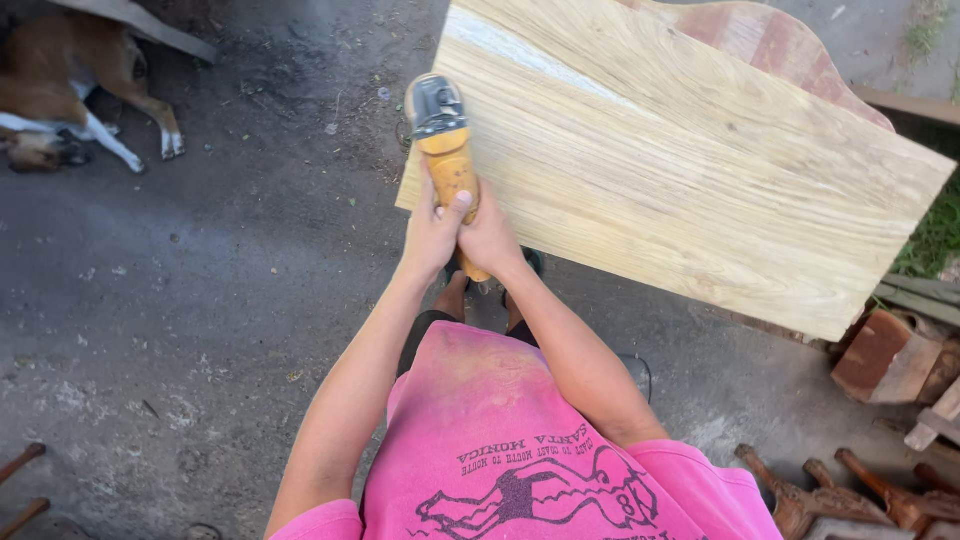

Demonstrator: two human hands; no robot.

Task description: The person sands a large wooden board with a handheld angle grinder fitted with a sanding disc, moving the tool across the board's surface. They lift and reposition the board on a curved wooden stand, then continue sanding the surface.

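Both my hands grip a yellow angle grinder (447, 150) by its body. My left hand (432, 230) wraps the handle from the left, thumb up along it. My right hand (490, 238) holds it from the right, just behind. The grinder's grey head and disc sit against the left edge of a large pale wooden panel (680, 160) with strong grain and a curved far side. The panel lies raised above the ground, tilted across the upper right of the view. My legs and feet show below the hands.
A brown and white dog (70, 95) lies on the dark concrete ground at the upper left. Carved wooden legs (840, 495) and bricks (890, 355) lie at the lower right. A plank (150, 25) sits near the dog.
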